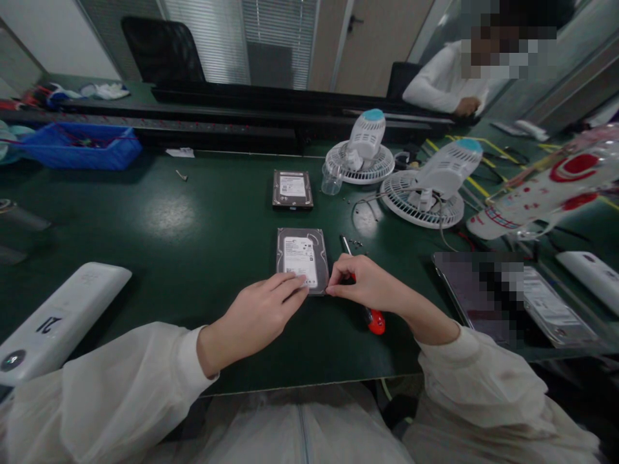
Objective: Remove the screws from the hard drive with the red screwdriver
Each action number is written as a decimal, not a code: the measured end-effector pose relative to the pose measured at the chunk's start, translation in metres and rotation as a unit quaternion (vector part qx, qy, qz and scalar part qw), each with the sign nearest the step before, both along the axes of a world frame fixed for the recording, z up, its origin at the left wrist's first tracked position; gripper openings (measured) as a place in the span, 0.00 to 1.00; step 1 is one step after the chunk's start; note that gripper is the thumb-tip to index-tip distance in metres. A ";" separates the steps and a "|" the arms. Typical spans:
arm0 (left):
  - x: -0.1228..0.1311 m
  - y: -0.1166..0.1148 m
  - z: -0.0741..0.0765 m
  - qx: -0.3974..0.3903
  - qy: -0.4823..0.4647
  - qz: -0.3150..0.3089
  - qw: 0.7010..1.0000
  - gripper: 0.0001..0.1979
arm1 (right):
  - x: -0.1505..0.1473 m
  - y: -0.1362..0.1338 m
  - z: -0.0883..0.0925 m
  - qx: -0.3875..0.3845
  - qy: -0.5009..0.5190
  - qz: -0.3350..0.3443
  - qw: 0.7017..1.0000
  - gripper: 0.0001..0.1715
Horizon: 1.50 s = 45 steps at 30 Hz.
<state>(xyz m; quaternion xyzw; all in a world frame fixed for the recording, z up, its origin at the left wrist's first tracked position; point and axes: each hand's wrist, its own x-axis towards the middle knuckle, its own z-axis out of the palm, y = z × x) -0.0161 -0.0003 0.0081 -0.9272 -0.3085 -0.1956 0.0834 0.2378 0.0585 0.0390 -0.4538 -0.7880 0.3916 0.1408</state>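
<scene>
A hard drive (297, 254) with a white label lies flat on the green table (193, 225) in front of me. My left hand (265, 312) rests its fingertips on the drive's lower left part, fingers extended. At the drive's lower right corner, my right hand (365, 283) has thumb and fingers pinched together; anything between them is too small to make out. A red-handled screwdriver (375, 321) lies partly under my right hand, its metal tip showing beyond. Several small screws (356, 243) are scattered near that tip. Farther back sits a second hard drive (293, 189).
Two white fans (367, 138) and a clear cup (331, 178) stand behind to the right. A blue bin (82, 147) is at the back left, a white device (62, 319) at the left. A dark tray (474, 283) lies right. Another person sits across, back right.
</scene>
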 end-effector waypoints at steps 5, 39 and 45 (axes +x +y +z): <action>0.000 0.001 0.001 0.003 0.002 0.000 1.000 0.18 | 0.001 0.002 0.002 -0.009 0.015 0.011 1.000 0.07; -0.001 0.000 0.000 0.007 -0.003 -0.002 1.000 0.17 | 0.004 0.002 0.001 -0.011 0.018 0.036 0.999 0.04; 0.000 0.000 0.001 0.006 -0.001 -0.003 1.000 0.17 | 0.004 0.002 0.003 -0.018 0.020 0.029 0.999 0.03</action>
